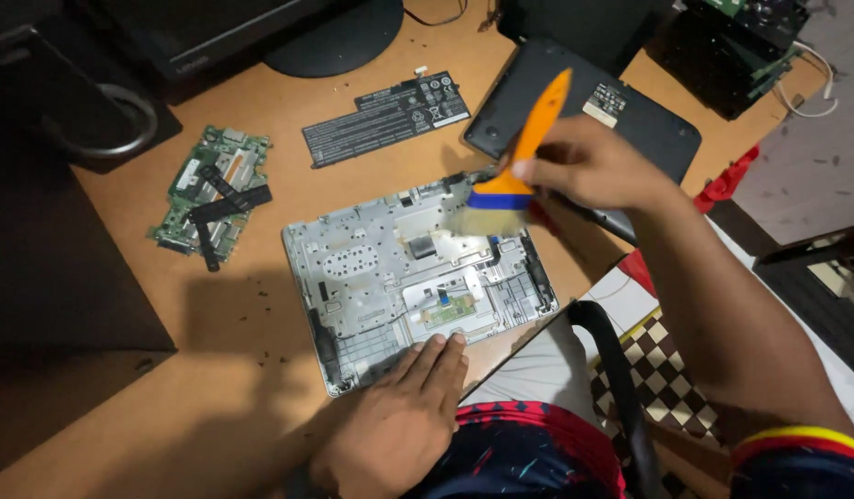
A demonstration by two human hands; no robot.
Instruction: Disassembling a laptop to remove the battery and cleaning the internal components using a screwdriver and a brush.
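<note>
An opened silver laptop chassis (372,268) lies on the wooden desk (261,203), its inside facing up. My left hand (404,411) rests flat on its near edge, fingers together, pressing it down. My right hand (589,166) grips a paintbrush (524,148) with an orange handle and blue ferrule. The pale bristles touch the chassis at its far right corner.
A green circuit board (213,196) with black strips lies to the left. A flat black battery (385,115) sits behind the chassis, next to a black laptop cover (593,102). A monitor stand (335,37) is at the back. A black chair arm (616,370) stands near my lap.
</note>
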